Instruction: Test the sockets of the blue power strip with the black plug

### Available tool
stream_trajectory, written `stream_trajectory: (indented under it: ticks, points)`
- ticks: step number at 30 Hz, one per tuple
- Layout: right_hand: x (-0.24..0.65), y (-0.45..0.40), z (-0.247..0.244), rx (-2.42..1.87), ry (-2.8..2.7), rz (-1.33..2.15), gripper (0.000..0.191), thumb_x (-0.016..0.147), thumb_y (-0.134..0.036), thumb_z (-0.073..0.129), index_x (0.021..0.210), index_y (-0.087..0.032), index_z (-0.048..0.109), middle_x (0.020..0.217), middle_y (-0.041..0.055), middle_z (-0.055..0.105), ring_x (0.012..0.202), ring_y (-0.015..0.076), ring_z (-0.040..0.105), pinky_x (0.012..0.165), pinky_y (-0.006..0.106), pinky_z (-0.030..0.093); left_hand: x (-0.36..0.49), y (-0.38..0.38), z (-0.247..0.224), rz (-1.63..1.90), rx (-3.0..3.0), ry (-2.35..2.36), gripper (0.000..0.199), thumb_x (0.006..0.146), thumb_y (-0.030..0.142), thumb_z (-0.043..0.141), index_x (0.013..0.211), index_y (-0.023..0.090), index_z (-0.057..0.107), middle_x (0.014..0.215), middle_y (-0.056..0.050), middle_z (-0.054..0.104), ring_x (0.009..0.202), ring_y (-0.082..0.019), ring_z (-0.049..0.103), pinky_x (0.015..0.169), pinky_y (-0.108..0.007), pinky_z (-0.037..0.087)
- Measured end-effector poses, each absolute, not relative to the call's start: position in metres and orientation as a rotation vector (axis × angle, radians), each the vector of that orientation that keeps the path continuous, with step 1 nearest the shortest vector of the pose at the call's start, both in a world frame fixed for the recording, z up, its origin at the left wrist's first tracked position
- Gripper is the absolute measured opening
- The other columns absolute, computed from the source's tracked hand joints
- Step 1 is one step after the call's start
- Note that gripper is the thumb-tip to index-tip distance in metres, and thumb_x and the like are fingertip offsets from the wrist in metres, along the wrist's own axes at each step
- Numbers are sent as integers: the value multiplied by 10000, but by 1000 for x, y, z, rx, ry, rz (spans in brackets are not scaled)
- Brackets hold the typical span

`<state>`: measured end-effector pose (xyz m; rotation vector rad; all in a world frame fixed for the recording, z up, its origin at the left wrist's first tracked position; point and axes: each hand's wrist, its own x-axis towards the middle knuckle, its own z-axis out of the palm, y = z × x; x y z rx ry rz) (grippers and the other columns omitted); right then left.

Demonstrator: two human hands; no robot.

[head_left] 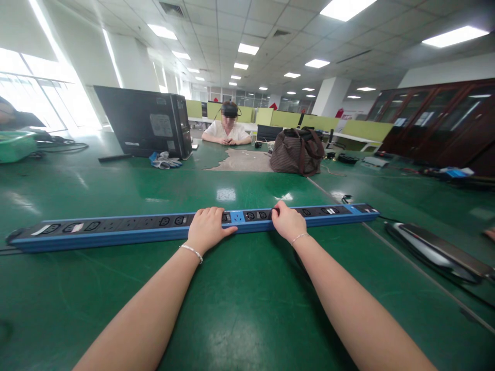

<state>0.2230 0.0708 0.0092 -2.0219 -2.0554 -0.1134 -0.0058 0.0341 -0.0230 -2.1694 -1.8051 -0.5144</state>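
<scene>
A long blue power strip with black sockets lies across the green table. My left hand rests over the strip left of its blue socket section, fingers on the far side and thumb stretched to the right along the near edge. Right of that section, my right hand is closed at the strip's top, thumb and fingertips pinched together on something dark that I cannot make out. A dark cable hangs partly hidden beneath my right wrist.
A black computer tower stands back left with gloves beside it. A checked bag sits back right. Across the table sits a person. A grey-topped device with cables lies at right; a green basket is far left.
</scene>
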Motion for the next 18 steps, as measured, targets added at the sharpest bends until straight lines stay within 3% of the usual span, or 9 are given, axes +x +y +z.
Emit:
stream_trajectory:
  ticks: [18]
  points:
    - [238,82,-5,-1769,-1798,254,266,737,-360,478,944,-243,597,727,17,641,682,170,583,646,263,413,-5,35,-22,-509,-2167,-1812,651,722,681,421,1088,154,531,1017,-108,617,971,-269,542,857,-392,359]
